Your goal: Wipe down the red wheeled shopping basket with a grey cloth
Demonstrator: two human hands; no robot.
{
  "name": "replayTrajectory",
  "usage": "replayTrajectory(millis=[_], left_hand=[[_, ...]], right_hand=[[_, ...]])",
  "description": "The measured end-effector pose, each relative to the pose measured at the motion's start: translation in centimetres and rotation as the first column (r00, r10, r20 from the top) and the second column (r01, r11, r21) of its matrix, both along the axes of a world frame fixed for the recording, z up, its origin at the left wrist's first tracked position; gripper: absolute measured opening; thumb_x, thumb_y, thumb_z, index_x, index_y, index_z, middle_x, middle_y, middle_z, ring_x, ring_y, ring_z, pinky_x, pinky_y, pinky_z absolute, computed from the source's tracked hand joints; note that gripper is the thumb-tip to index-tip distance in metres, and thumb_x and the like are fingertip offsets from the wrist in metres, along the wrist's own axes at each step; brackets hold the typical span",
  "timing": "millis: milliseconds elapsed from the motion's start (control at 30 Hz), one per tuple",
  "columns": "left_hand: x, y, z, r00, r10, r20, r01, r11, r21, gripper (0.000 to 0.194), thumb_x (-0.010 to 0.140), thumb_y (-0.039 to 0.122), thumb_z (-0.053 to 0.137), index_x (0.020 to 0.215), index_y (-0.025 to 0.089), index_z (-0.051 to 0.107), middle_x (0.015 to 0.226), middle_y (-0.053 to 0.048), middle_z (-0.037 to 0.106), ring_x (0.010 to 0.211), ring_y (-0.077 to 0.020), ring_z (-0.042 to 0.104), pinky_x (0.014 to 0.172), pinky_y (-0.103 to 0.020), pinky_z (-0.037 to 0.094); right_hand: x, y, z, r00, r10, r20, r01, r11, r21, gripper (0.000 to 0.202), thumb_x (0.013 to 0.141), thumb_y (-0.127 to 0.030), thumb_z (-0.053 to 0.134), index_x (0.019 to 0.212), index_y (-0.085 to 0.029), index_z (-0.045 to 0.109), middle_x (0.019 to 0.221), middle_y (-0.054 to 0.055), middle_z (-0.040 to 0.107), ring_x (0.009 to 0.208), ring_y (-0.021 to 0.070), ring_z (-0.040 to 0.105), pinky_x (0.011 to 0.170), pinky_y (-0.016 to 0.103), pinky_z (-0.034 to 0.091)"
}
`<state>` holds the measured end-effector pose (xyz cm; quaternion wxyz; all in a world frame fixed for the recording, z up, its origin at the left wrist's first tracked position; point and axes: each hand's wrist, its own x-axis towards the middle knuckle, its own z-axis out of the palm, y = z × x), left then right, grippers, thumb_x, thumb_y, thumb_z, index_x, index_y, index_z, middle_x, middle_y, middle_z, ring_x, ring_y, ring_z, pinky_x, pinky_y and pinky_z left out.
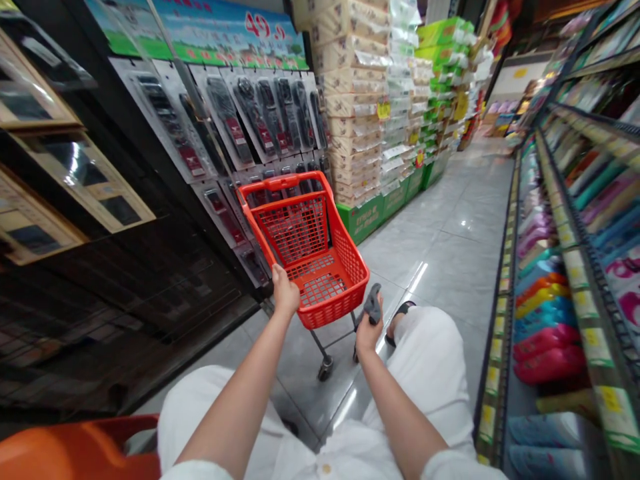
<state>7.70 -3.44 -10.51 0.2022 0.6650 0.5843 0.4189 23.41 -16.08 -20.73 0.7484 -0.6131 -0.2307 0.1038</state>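
A small red plastic shopping cart point(350, 253) stands on the floor in front of me, its basket holding nothing that I can see. My left hand point(286, 293) is closed on the basket's left side wall, near its front corner. Just right of the cart, my right hand point(368, 333) holds a crumpled grey cloth point(373, 304) that sticks up above the fingers. The cloth is apart from the basket. Below, a caster wheel point(325, 368) shows on the cart's metal frame.
Packaged dark items point(265, 113) hang on a rack behind the cart. Stacked cartons point(355, 127) stand farther back, beside the tiled aisle point(450, 247). Slippers point(547, 313) fill the shelves at right. At lower left is an orange plastic object point(75, 450).
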Motion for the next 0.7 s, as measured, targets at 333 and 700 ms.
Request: replayTrajectory(millis=[333,700], left_hand=[[0.5,-0.1,0.9,0.997,0.026,-0.074,-0.028,0.999,-0.025,0.081,0.075,0.000,0.043,0.152,-0.003,0.019,0.161,-0.022,0.018,0.150,-0.0252,0.014,0.123,-0.035,0.015],[1.9,0.1,0.8,0.998,0.047,-0.050,-0.049,0.998,-0.036,0.082,0.075,0.000,0.043,0.153,-0.002,0.016,0.162,-0.022,0.013,0.150,-0.0255,0.012,0.123,-0.036,0.015]], right_hand=[[-4.9,2.4,-0.3,0.983,0.025,-0.183,-0.029,0.999,-0.022,0.057,0.084,-0.028,0.041,0.138,-0.009,0.049,0.148,0.019,0.045,0.145,0.0241,0.032,0.118,0.050,0.023],[-5.5,2.3,1.3,0.985,0.078,-0.151,-0.071,0.996,0.050,0.052,0.085,-0.031,0.042,0.130,-0.011,0.057,0.140,0.018,0.054,0.142,0.0243,0.037,0.119,0.051,0.023]])
